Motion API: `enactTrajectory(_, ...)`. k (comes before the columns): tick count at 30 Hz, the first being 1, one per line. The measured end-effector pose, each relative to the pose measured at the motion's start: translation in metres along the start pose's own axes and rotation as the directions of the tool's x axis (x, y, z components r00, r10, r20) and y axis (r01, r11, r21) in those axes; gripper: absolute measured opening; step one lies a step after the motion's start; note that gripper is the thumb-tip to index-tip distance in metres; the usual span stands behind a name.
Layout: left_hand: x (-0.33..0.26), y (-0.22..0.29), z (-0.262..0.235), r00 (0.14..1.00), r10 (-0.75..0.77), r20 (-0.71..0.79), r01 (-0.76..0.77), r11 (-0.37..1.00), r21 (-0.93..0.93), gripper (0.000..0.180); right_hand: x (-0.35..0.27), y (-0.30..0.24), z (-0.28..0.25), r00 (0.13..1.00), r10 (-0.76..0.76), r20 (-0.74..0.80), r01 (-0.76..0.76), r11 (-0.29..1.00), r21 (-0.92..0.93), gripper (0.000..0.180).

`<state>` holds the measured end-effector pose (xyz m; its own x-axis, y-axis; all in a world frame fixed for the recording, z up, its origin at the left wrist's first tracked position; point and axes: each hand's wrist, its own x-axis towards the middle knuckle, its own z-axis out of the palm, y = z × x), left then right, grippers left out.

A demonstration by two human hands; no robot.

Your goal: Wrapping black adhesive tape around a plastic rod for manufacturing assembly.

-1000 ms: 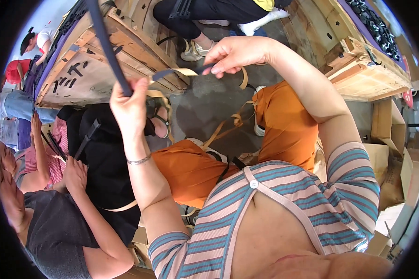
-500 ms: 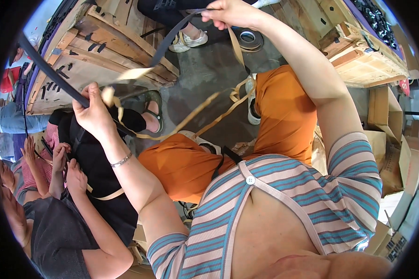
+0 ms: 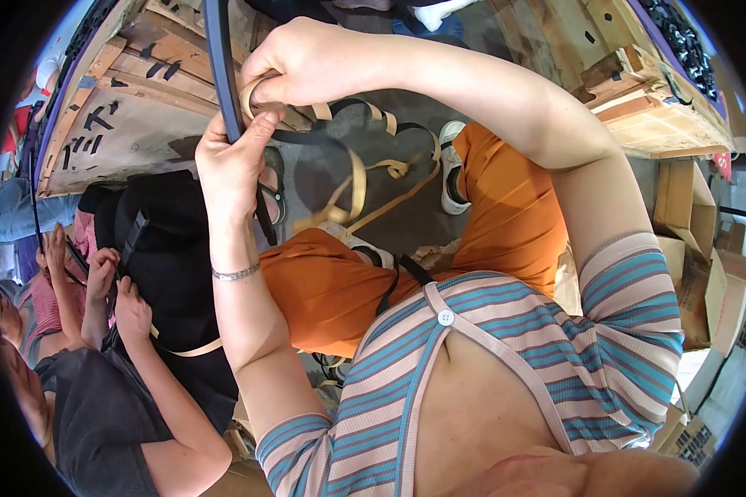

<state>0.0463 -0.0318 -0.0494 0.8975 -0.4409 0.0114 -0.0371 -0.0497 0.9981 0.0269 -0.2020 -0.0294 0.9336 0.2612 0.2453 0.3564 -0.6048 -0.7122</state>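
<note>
My left hand [image 3: 234, 161] is closed around a long black bar-like strip [image 3: 221, 62], which stands upright past my fingers, its top out of view. My right hand [image 3: 302, 62] is up against it, fingers curled in a pinch on a tape [image 3: 247, 101] that is tan on one side and black on the other. The two hands nearly touch at the black strip. From them the tape hangs in loose loops [image 3: 358, 178] over the floor, down toward my orange trousers. My right fingertips are partly hidden behind the tape's curl.
Wooden crate-like benches stand at left [image 3: 133, 116] and right [image 3: 638, 108]. Close on my left sits a co-worker in a dark shirt [image 3: 99, 431], hands at another dark strip. Cardboard boxes [image 3: 688, 207] stack at right. Feet are on the floor ahead.
My right hand has come in from the upper middle to my left hand. My left hand has moved right, and the black strip has swung from slanting to nearly upright.
</note>
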Motion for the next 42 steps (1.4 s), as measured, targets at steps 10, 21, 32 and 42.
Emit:
enactTrajectory(10, 0.007, 0.003, -0.028, 0.967, 0.188, -0.171, -0.204, 0.976, -0.079, 0.017, -0.057, 0.212, 0.034, 0.578, 0.588, 0.566, -0.433, 0.809, -0.398, 0.02)
enactTrajectory(21, 0.014, -0.001, -0.053, 0.956, 0.25, -0.154, -0.265, 0.96, -0.09, 0.019, -0.21, 0.314, 0.153, 0.382, 0.834, 0.397, -0.405, 0.538, -0.739, 0.031)
enactTrajectory(32, 0.009, -0.006, -0.03, 0.997, 0.02, -0.07, -0.025, 0.997, -0.069, 0.018, -0.086, 0.196, 0.026, 0.502, 0.732, 0.46, -0.552, 0.681, -0.481, 0.017)
enactTrajectory(42, -0.008, -0.012, 0.051, 0.978, -0.042, 0.204, 0.066, 0.991, -0.113, 0.027, -0.086, 0.023, -0.047, 0.939, 0.285, 0.195, -0.324, 0.921, 0.216, 0.019)
